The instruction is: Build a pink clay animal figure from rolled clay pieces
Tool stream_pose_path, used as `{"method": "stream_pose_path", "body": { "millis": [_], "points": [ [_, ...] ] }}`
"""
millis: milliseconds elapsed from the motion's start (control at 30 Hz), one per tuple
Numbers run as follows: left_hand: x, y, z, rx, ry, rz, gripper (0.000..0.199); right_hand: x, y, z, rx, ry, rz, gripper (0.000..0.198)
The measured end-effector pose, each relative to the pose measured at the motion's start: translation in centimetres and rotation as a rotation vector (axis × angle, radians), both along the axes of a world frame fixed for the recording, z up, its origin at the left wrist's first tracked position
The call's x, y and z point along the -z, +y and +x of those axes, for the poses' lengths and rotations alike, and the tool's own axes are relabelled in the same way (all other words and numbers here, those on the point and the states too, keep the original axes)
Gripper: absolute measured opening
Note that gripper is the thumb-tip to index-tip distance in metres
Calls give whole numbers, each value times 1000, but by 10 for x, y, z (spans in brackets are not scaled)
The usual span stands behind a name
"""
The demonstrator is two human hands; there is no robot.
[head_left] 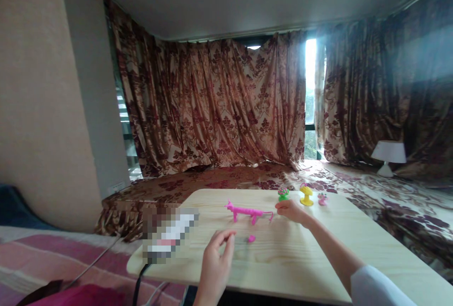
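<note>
A long, thin pink clay animal (245, 211) stands on the light wooden table, with ears at its left end and a curled tail at its right. My left hand (216, 254) hovers in front of it, thumb and fingertips brought together; whatever they pinch, if anything, is too small to see. A small pink clay lump (251, 238) lies just right of those fingertips. Beyond the tail, my right hand (293, 212) has its fingers closed, their contents hidden. Right behind it stands a green clay piece with a dotted pink top (283, 193); I cannot tell whether they touch.
Farther right on the table (311, 249) stand a yellow mushroom-shaped clay piece (306, 196) and a small pink one (322, 199). A white power strip (173, 233), partly blurred, lies at the left edge with a black cord. A white lamp (388, 155) stands on the cloth-covered ledge behind.
</note>
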State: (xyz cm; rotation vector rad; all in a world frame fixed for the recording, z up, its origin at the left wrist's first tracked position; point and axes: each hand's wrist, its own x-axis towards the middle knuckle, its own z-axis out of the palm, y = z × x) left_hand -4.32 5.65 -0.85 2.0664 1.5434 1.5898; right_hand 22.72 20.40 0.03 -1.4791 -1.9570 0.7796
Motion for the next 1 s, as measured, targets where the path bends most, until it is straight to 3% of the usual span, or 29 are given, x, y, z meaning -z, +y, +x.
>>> {"method": "stream_pose_path", "body": {
  "millis": [167, 333, 533, 767, 1000],
  "points": [
    [-31, 58, 25, 3, 266, 66, 26, 16, -4, -14, 38, -27, -6, 30],
    [-33, 94, 48, 81, 521, 10, 40, 27, 5, -24, 81, -50, -15, 30],
    [-28, 100, 46, 89, 699, -82, 29, 30, 10, -28, 71, -48, 5, 29],
    [-30, 96, 35, 64, 758, -88, 27, 25, -1, -28, 1, -53, 65, 29],
    [-24, 91, 36, 53, 780, -79, 36, 20, -16, -23, -9, -112, 131, 28]
  ]
}}
